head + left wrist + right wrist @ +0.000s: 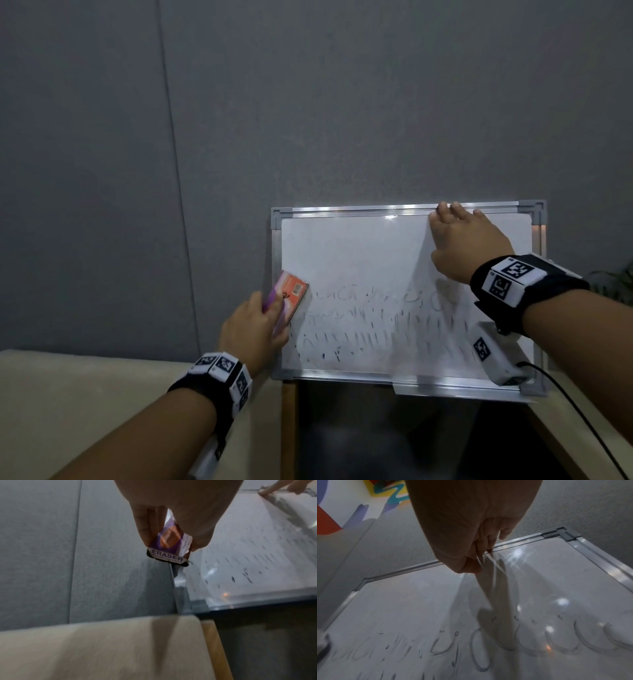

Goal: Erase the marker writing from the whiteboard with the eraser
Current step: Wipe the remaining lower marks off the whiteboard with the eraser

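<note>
A metal-framed whiteboard (356, 250) leans upright against the grey wall. Its upper half is wiped; smeared dark marker strokes (383, 329) fill the lower half. My left hand (255, 325) grips an orange and purple eraser (289, 296) and holds it on the board's left edge, about mid-height. In the left wrist view the eraser (169, 545) shows its "ERASER" label, pinched between fingers and thumb over the left frame rail. My right hand (462, 240) lies flat on the board (419, 608) near its top right, fingertips at the top rail (518, 541).
The board's bottom edge stands on a beige surface (85, 404) with a wooden rim, over a dark gap (394, 435). A black cable (579, 411) runs from my right wrist camera. Grey wall panels (308, 102) fill the background. A plant (616, 284) shows at the far right.
</note>
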The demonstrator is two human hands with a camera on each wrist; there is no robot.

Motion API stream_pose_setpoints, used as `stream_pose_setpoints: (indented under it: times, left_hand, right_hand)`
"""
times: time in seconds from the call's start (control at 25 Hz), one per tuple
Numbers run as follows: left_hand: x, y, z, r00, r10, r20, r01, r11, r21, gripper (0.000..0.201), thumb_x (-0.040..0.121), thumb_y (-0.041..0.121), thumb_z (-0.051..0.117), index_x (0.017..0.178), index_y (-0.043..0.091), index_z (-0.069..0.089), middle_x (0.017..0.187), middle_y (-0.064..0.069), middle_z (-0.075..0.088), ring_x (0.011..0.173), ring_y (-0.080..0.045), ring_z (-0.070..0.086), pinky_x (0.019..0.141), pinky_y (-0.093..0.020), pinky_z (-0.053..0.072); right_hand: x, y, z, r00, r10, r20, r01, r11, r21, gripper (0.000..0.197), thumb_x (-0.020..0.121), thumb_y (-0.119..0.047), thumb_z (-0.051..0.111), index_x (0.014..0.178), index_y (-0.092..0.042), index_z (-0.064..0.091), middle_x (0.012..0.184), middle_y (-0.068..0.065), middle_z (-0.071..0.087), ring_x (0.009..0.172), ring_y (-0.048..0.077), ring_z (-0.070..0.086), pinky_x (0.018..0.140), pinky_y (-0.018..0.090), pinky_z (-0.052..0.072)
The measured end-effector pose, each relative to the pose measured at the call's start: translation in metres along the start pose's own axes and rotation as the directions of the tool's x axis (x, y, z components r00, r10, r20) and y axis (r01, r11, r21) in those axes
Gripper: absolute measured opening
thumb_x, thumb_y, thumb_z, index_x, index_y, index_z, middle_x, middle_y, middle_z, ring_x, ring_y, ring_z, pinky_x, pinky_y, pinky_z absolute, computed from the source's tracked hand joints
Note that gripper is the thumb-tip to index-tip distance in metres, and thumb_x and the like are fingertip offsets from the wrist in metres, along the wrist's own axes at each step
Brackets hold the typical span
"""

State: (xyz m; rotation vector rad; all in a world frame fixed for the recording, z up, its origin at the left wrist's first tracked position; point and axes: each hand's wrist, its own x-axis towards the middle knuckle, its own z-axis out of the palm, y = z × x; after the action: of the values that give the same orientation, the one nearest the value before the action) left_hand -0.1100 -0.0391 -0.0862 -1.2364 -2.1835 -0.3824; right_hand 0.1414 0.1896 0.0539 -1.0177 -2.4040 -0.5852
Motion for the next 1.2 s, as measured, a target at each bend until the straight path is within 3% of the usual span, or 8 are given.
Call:
stream_pose_setpoints:
  times: [0.16,0.44,0.56,0.72,0.88,1.04,1.2]
  left_hand:
    - [-0.033,-0.012,0.030,0.991,0.102,0.084,-0.102,0.995,0.000,0.066,0.076,0.053,0.070,0.130,0.018,0.054,0.094,-0.004,0.053,0.073,-0.014,0.054,0.053,-0.019,0.042]
    - [0.004,0.002,0.003,0.995,0.095,-0.017,-0.094,0.994,0.056,0.067,0.086,0.051,0.059,0.142,0.019,0.040,0.107,-0.006,0.050,0.084,-0.014,0.046,0.064,-0.024,0.041]
    - [0.014,0.011,-0.002,0.974,0.228,-0.017,-0.226,0.971,0.080,0.061,0.083,0.050,0.062,0.133,0.017,0.050,0.101,-0.005,0.051,0.078,-0.015,0.049,0.057,-0.025,0.043]
    - [0.005,0.012,0.010,0.896,0.442,-0.038,-0.428,0.884,0.186,0.053,0.075,0.046,0.071,0.118,0.015,0.064,0.089,-0.006,0.054,0.066,-0.019,0.052,0.044,-0.028,0.042]
    - [0.026,0.014,-0.003,0.916,0.386,-0.112,-0.362,0.913,0.187,0.053,0.078,0.046,0.068,0.122,0.017,0.059,0.091,-0.006,0.052,0.068,-0.020,0.050,0.046,-0.030,0.044]
    - [0.049,0.028,-0.020,0.930,0.317,-0.187,-0.292,0.944,0.152,0.057,0.073,0.042,0.073,0.121,0.014,0.060,0.088,-0.007,0.050,0.066,-0.022,0.048,0.046,-0.026,0.027]
    - [0.031,0.035,-0.002,0.906,0.405,-0.121,-0.383,0.908,0.167,0.051,0.081,0.046,0.065,0.121,0.015,0.059,0.092,-0.007,0.053,0.068,-0.020,0.050,0.045,-0.028,0.039]
  right_hand:
    - [0.000,0.000,0.001,1.000,-0.006,0.000,0.006,1.000,-0.007,0.067,0.086,-0.022,0.042,0.147,-0.010,0.019,0.158,0.008,0.012,0.145,0.023,0.007,0.118,0.041,0.010]
    - [-0.001,-0.002,0.001,1.000,0.001,-0.006,-0.001,1.000,-0.001,0.067,0.086,-0.022,0.042,0.148,-0.009,0.018,0.158,0.008,0.012,0.145,0.023,0.007,0.117,0.040,0.010]
    - [0.000,-0.001,0.000,1.000,0.000,-0.004,0.000,1.000,-0.004,0.067,0.086,-0.022,0.043,0.147,-0.009,0.018,0.158,0.008,0.012,0.145,0.023,0.007,0.117,0.040,0.010]
    - [0.000,0.000,0.003,1.000,0.001,-0.004,-0.001,1.000,-0.009,0.068,0.086,-0.022,0.043,0.148,-0.010,0.018,0.159,0.008,0.011,0.146,0.024,0.007,0.118,0.040,0.010]
    - [0.000,0.000,0.003,1.000,-0.003,-0.005,0.003,1.000,-0.011,0.069,0.086,-0.023,0.043,0.148,-0.010,0.017,0.159,0.008,0.011,0.145,0.023,0.006,0.117,0.040,0.009]
    - [0.000,0.000,0.004,1.000,0.006,-0.003,-0.006,1.000,0.005,0.070,0.086,-0.024,0.042,0.149,-0.011,0.015,0.159,0.007,0.008,0.146,0.022,0.004,0.118,0.039,0.006]
    - [0.000,0.001,0.006,1.000,0.002,-0.004,-0.002,1.000,0.013,0.070,0.087,-0.023,0.042,0.149,-0.011,0.014,0.159,0.007,0.008,0.146,0.023,0.004,0.118,0.040,0.007]
